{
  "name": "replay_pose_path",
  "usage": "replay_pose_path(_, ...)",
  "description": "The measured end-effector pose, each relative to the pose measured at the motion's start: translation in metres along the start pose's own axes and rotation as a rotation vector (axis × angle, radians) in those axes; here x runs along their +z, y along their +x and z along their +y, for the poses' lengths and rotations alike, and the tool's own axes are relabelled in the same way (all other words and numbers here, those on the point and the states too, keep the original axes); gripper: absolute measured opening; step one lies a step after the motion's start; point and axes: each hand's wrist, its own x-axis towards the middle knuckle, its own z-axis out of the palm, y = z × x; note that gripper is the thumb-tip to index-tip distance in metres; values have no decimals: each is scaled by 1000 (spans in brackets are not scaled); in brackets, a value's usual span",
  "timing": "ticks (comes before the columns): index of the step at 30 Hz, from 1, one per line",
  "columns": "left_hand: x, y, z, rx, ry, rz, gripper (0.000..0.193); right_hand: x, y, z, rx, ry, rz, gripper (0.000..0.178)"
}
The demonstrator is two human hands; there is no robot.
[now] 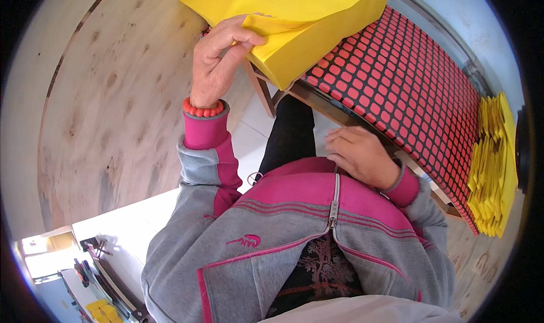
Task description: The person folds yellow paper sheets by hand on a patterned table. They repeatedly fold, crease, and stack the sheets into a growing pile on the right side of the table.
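At the top of the head view lies a large yellow bag (317,45) of smooth sheet material, with a boxy side panel. My left hand (221,53) pinches its near left corner edge between thumb and fingers. An orange bead bracelet (203,108) circles that wrist. My right hand (362,155) hovers in front of my jacket, close to the padded bench edge, with relaxed, slightly bent fingers. Nothing shows in it. The bag rests partly on a bench top (402,68) covered in black cloth with red rounded squares.
A pile of folded yellow pieces (490,164) sits at the bench's far right end. On the left stands a broad pale wooden board (113,107) with knots. A wooden leg (259,90) is below the bag. More yellow items (103,310) lie at the lower left.
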Motion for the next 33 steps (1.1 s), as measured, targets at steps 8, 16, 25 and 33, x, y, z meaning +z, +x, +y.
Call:
replay_pose_path(8, 5, -3, 5, -32, -41, 44, 28, -81, 115, -23, -356, -265, 453, 15)
replay_pose_path(16, -1, -4, 6, -80, -30, -9, 29, -66, 170, 9, -535, -302, 547, 17)
replay_pose_path(25, -6, -1, 7, -33, 18, -28, 25, -51, 175, 23, -440, -130, 487, 9)
replay_pose_path(33, -1, -5, 2, -113, -11, 89, 16, -49, 179, 21, -429, -45, 519, 12)
